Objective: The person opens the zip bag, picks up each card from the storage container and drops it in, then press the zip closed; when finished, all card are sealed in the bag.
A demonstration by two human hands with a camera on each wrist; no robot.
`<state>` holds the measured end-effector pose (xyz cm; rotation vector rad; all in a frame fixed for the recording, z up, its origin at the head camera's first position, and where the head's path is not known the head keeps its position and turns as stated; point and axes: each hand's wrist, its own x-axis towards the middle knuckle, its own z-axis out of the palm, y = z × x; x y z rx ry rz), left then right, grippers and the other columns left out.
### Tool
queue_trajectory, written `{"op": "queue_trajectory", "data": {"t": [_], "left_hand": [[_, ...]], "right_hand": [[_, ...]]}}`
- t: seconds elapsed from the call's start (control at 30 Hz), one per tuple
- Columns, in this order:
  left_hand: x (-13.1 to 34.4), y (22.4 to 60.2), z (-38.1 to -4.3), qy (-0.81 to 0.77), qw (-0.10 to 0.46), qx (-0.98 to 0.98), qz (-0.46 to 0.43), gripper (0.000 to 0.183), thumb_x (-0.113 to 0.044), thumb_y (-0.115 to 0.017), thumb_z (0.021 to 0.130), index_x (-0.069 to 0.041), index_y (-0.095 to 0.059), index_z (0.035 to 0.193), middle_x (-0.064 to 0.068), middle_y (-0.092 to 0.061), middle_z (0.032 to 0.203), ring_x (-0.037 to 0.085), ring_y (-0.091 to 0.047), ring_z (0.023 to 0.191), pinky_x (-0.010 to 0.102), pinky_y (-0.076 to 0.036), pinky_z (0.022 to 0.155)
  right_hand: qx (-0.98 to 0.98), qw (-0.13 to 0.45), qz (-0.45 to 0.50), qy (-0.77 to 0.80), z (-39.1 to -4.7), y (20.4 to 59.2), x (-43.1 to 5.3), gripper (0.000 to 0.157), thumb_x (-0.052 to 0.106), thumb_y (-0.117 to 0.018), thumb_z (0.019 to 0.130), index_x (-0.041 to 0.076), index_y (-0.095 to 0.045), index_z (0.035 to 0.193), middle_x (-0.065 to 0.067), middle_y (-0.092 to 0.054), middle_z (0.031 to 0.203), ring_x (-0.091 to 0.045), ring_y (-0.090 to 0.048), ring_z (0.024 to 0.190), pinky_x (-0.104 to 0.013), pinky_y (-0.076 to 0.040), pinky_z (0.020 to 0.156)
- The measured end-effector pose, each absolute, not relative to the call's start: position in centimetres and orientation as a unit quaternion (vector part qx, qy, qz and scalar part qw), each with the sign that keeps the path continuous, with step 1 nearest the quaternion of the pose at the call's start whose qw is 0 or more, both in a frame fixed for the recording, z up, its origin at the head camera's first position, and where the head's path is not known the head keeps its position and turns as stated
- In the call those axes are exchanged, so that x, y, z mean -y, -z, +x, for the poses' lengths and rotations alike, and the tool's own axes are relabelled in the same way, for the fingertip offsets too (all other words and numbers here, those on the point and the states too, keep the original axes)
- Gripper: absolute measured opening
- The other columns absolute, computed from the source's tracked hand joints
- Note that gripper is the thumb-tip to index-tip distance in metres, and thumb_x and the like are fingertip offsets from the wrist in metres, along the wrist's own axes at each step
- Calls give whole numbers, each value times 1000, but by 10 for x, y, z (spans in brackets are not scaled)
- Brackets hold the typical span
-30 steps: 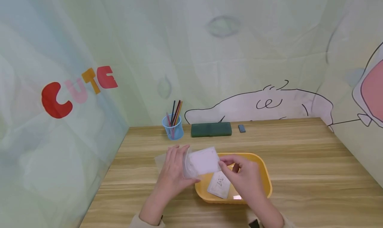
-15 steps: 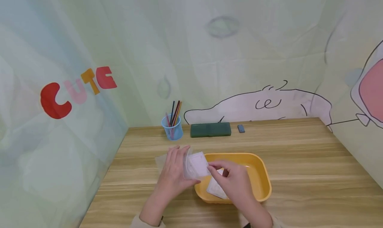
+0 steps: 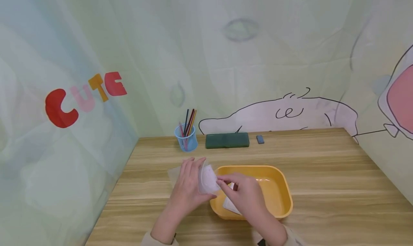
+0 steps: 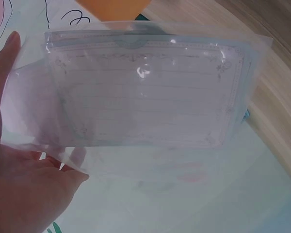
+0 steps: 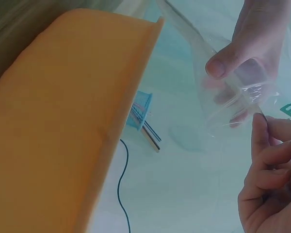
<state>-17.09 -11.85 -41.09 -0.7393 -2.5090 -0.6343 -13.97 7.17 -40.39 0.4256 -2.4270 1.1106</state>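
Observation:
My left hand (image 3: 185,187) grips a clear plastic bag (image 4: 259,51), fingers along the top and thumb below its mouth. Inside lie note cards (image 4: 145,97) with printed lines and an ornate border. At the mouth, my right hand (image 3: 246,195) pinches the edge of a white card (image 3: 209,178) between thumb and fingertip. Most of that card sits inside the bag. The right wrist view shows the bag's crinkled mouth (image 5: 223,104) around the card, right by the pinching fingertips. Below the right hand, another white card (image 3: 229,205) lies in the yellow tray (image 3: 280,183), partly hidden by the hand.
Along the back of the wooden table (image 3: 329,174) stand a blue cup (image 3: 187,142) of pencils, a dark green case (image 3: 227,140) and a small blue-grey block (image 3: 260,139). Printed cloth (image 3: 193,41) hangs behind and to the left.
My right hand has moved left with the white card, which has slid deeper into the bag. The left hand has stayed in place.

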Motion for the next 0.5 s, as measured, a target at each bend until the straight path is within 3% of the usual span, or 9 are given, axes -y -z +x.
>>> {"op": "queue_trajectory", "data": {"t": [0.5], "left_hand": [[118, 410, -169, 224, 211, 915, -259, 109, -41, -95, 49, -5, -40, 137, 15, -49, 126, 32, -36, 125, 47, -41, 100]], "right_hand": [[883, 172, 191, -393, -140, 405, -67, 13, 23, -72, 87, 21, -78, 99, 16, -64, 79, 2, -39, 45, -19, -37, 41]]}}
